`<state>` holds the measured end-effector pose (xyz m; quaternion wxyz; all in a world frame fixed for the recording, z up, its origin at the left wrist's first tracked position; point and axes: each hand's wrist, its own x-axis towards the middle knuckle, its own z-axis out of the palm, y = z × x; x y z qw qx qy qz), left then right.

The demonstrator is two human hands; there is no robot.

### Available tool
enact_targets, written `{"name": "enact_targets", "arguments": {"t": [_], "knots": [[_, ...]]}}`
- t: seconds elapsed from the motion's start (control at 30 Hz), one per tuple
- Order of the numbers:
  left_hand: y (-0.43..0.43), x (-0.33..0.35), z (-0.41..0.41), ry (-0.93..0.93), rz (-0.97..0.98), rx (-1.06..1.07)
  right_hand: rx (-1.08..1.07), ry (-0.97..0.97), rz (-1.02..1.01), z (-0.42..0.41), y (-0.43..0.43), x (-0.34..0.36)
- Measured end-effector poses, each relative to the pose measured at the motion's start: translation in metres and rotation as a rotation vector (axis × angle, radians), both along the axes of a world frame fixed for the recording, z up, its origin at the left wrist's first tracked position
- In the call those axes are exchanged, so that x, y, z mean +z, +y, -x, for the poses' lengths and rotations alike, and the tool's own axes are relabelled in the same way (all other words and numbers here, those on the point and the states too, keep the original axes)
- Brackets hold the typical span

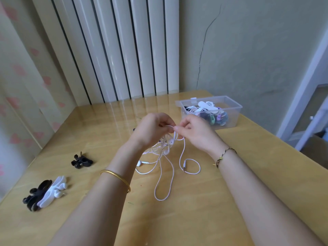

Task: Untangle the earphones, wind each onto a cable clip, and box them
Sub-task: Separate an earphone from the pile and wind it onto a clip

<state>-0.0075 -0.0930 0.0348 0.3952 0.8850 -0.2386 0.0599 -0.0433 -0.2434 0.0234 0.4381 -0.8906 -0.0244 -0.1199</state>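
no readable text, no labels, no brands, no numbers visible

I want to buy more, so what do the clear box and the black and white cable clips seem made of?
The clear rectangular storage box looks like thin translucent plastic: its contents show through the walls. The black bone-shaped cable clips and the white bone-shaped cable clip look moulded with a dull sheen, perhaps silicone or soft plastic; the picture leaves that open.

Soft, even light is filling the scene, casting faint shadows. Radiator reflections are streaking the glossy table. Wide-angle lens is bowing the edges.
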Motion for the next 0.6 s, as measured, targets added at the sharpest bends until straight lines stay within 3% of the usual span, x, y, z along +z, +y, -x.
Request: {"name": "enact_targets", "arguments": {"t": [0.1,0.27,0.33,0.47,0.6], "knots": [[0.002,0.002,-0.001,-0.011,0.014,-0.013,-0.001,-0.010,-0.025,-0.002,0.000,0.002],[0.003,0.003,-0.002,-0.062,-0.007,0.010,-0.086,-0.064,0.436,-0.001,0.000,0.011],[0.004,0.003,-0.003,-0.085,-0.045,0.029,-0.135,-0.104,0.426,-0.001,0.002,0.011],[0.010,0.001,-0.005,-0.127,-0.105,0.075,-0.232,-0.230,0.097,-0.011,0.000,0.008],[0.021,-0.004,-0.012,-0.155,-0.186,0.152,-0.108,-0.086,-1.010,-0.009,-0.003,0.024]]}}
